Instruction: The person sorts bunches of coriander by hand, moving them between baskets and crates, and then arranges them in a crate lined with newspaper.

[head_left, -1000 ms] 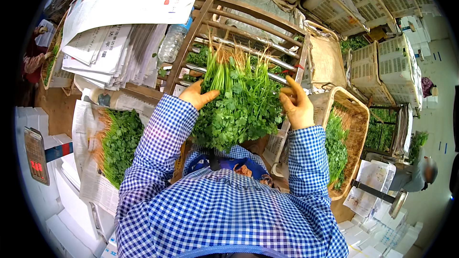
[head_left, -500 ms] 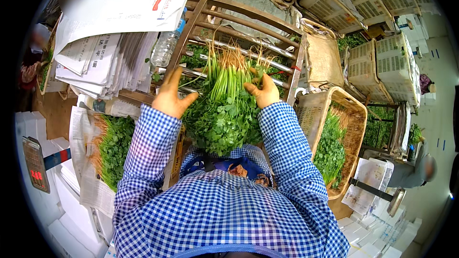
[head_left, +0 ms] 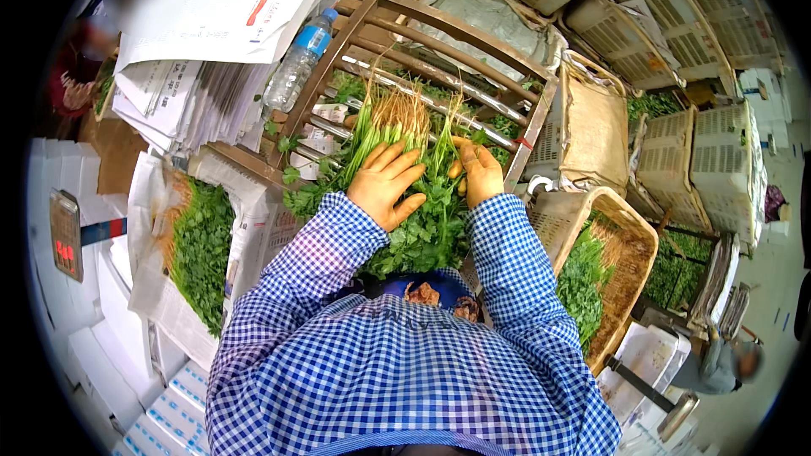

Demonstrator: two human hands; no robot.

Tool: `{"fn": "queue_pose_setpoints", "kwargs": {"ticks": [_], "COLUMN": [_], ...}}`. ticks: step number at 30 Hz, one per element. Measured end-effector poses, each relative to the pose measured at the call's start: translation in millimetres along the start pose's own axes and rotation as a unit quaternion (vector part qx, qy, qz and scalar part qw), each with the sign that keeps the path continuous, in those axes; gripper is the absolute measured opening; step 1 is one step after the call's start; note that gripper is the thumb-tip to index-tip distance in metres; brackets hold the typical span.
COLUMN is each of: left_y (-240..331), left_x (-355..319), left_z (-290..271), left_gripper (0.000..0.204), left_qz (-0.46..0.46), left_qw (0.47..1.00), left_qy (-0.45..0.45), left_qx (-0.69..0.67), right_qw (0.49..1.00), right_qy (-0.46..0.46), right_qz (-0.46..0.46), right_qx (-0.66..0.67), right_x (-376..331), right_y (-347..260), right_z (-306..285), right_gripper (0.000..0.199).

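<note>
A bunch of coriander, its pale brown roots away from me and its leaves toward me, lies on a slatted wooden rack with metal rods. My left hand, in an orange glove, rests flat across its stems, fingers stretched out. At the bunch's right side my right hand, also gloved, has its fingers curled around a few stems that stand apart from the main bunch. Part of that grip is hidden by the leaves.
Left of the rack are a stack of newspapers and a plastic bottle. More coriander lies on newspaper at left. A lined basket of greens stands at right, crates behind. A scale display is far left.
My left hand has moved right and come down flat onto the stems. My right hand's fingers have curled in at the bunch's right side, with a few stems now apart there.
</note>
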State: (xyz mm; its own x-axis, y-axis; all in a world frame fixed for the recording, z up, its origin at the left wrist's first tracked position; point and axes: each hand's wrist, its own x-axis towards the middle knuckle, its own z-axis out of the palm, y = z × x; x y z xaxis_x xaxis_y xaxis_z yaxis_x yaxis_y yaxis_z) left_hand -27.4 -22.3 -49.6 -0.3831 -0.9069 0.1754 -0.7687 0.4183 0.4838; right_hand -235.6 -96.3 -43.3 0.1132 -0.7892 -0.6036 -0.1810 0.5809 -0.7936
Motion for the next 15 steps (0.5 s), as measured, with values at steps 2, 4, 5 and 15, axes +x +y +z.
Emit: {"fn": "queue_pose_setpoints", "kwargs": {"ticks": [2, 4, 5, 15], "left_y": [0.6, 1.9, 2.6, -0.3], "left_x": [1.2, -1.8, -2.0, -7.1], "left_z": [-0.3, -2.8, -2.9, -4.9], "left_gripper": [0.048, 0.048, 0.048, 0.045], "left_qz": [0.0, -0.009, -0.013, -0.032], "left_qw": [1.0, 1.0, 1.0, 0.999], "left_qy": [-0.001, -0.013, -0.02, -0.034], "left_qx": [0.002, 0.012, 0.016, 0.016], "right_qw": [0.999, 0.992, 0.98, 0.991], "right_qy": [-0.009, -0.024, -0.038, -0.05], "right_qz": [0.003, -0.013, -0.014, -0.071], "right_qx": [-0.05, -0.123, -0.193, 0.097], "right_x": [3.7, 3.7, 5.7, 4.7], "right_y": [-5.7, -15.7, -21.5, -17.6], "right_z": [3.9, 15.8, 15.9, -32.6], "right_gripper": [0.047, 0.061, 0.064, 0.02]}}
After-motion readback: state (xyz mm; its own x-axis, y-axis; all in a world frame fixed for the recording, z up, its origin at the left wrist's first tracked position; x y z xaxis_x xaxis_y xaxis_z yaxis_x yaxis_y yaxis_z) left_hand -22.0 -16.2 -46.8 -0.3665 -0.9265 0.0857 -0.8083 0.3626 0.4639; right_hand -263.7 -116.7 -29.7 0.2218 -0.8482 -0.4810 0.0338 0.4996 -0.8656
